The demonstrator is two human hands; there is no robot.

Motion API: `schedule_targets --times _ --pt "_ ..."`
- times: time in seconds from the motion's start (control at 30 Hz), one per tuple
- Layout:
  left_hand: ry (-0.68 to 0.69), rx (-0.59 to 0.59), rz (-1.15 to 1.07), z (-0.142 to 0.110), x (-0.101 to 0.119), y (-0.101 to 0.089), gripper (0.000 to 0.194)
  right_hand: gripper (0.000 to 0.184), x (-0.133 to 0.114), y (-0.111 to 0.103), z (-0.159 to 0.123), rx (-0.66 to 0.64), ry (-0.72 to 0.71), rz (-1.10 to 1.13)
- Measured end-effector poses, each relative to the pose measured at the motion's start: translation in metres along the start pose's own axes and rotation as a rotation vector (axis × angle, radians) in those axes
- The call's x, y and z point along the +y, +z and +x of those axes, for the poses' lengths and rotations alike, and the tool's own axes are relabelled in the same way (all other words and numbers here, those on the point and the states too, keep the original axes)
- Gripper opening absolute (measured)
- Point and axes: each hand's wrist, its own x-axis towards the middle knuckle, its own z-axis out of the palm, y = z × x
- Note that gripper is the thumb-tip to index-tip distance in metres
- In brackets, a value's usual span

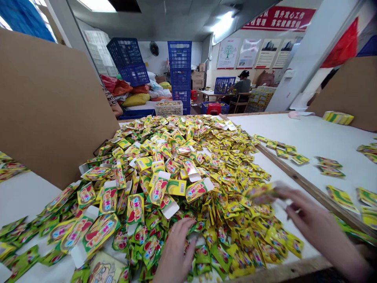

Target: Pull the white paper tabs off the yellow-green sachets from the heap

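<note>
My left hand [178,247] rests at the near edge of a heap of small packets, thumb apart from the fingers, over the green packets [153,247] with a watermelon print. I see nothing gripped in it. At the right, my right hand [306,216] pinches the end of a small yellow box [259,192], smeared by motion, above the yellow packets [235,220]. Many small printed boxes [159,188], some with white flaps standing open, lie on top of the heap between and beyond my hands.
A wooden strip [297,179] divides the white table on the right, with flat boxes [341,198] beyond it. Brown cardboard [55,106] stands at the left. Behind are stacked blue crates [180,74], sacks [137,100] and a seated person [244,85].
</note>
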Motion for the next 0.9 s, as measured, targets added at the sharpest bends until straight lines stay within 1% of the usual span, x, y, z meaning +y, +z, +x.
schedule_targets --times 0.03,0.07,0.1,0.13,0.17,0.2,0.23,0.3,0.37,0.43,0.53,0.6,0.63,0.7,0.8,0.9 --pt "0.007 0.042 0.166 0.007 -0.001 -0.001 0.036 0.035 0.008 -0.002 0.007 0.064 0.042 -0.185" --pt "0.008 0.059 0.307 0.014 -0.002 -0.001 0.035 0.039 0.011 0.002 0.012 0.072 0.055 -0.302" --pt "-0.011 0.070 0.424 0.022 -0.003 0.002 0.034 0.040 0.008 0.011 0.012 0.026 0.042 -0.350" --pt "-0.052 0.090 0.513 0.029 -0.004 0.006 0.035 0.037 0.001 0.025 0.010 -0.039 0.030 -0.332" --pt "-0.105 0.118 0.573 0.035 -0.004 0.011 0.038 0.030 -0.009 0.042 0.005 -0.143 -0.002 -0.242" --pt "-0.157 0.147 0.604 0.041 -0.005 0.016 0.041 0.026 -0.020 0.062 -0.002 -0.275 -0.026 -0.152" --pt "-0.199 0.169 0.620 0.044 -0.006 0.020 0.043 0.023 -0.030 0.080 -0.009 -0.361 -0.013 -0.075" --pt "-0.249 0.181 0.647 0.046 -0.008 0.023 0.041 0.018 -0.041 0.109 -0.020 -0.471 0.034 0.041" --pt "-0.255 0.160 0.653 0.043 -0.011 0.020 0.036 0.015 -0.039 0.121 -0.025 -0.520 0.067 0.127" --pt "-0.237 0.129 0.651 0.038 -0.014 0.015 0.040 0.017 -0.027 0.119 -0.025 -0.560 0.079 0.222" --pt "-0.213 0.065 0.681 0.034 -0.017 0.009 0.053 0.016 -0.010 0.107 -0.021 -0.578 0.121 0.375" --pt "-0.203 0.037 0.693 0.034 -0.017 0.008 0.048 0.017 -0.007 0.101 -0.021 -0.540 0.180 0.456" --pt "-0.201 0.041 0.696 0.034 -0.017 0.008 0.043 0.019 -0.008 0.100 -0.021 -0.516 0.216 0.494" --pt "-0.204 0.074 0.702 0.035 -0.017 0.011 0.043 0.024 -0.014 0.099 -0.023 -0.484 0.286 0.566" --pt "-0.224 0.103 0.722 0.035 -0.016 0.014 0.045 0.027 -0.027 0.099 -0.026 -0.492 0.344 0.677" --pt "-0.223 0.076 0.715 0.033 -0.019 0.011 0.046 0.027 -0.040 0.101 -0.029 -0.506 0.454 0.901"
